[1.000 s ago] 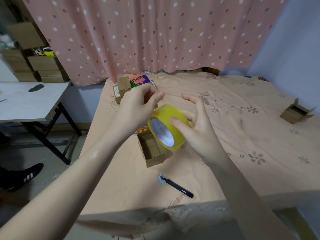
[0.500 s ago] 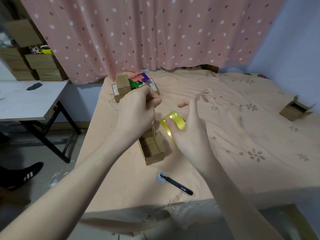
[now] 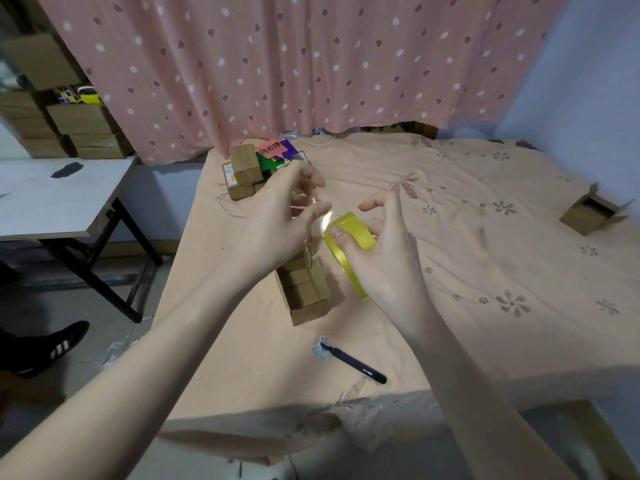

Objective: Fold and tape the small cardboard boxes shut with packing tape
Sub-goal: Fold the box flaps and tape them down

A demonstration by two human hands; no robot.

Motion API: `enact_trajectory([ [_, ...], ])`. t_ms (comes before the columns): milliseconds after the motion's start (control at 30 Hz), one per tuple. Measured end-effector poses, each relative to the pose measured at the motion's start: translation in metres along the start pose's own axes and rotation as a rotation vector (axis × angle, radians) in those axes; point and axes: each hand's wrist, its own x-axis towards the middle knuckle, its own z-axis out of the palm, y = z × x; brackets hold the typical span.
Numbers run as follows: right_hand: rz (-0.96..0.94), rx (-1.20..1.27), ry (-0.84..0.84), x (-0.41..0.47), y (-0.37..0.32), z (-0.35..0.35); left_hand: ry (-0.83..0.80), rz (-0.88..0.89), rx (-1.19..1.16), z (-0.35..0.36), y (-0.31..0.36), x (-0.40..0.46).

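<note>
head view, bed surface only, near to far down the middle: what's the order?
black pen → open cardboard box → yellow tape roll → stack of small boxes → pink curtain

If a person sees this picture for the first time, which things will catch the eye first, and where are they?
In the middle, the right hand grips a yellow tape roll, and the left hand pinches a shiny strip pulled from it. Just below them an open box lies on the peach bed sheet, with a black cutter nearer the front edge. Behind hangs a pink dotted curtain.
</note>
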Motion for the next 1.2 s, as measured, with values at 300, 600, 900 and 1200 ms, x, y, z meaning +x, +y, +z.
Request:
enact_trajectory([
  [300, 0.003, -0.032, -0.038, -0.005, 0.014, 0.004, -0.059, -0.152, -0.37, 0.007, -0.014, -0.002],
  [600, 0.207, 0.308, -0.288, -0.012, 0.048, 0.005, 0.087, -0.205, -0.096, 0.034, -0.043, -0.008],
  [900, 0.184, 0.069, -0.281, -0.02, 0.087, 0.008, 0.108, -0.266, -0.018, 0.072, -0.074, -0.022],
  [1200, 0.29, -0.116, -0.336, -0.013, 0.133, 0.024, -0.006, -0.507, -0.232, 0.084, -0.114, -0.021],
])
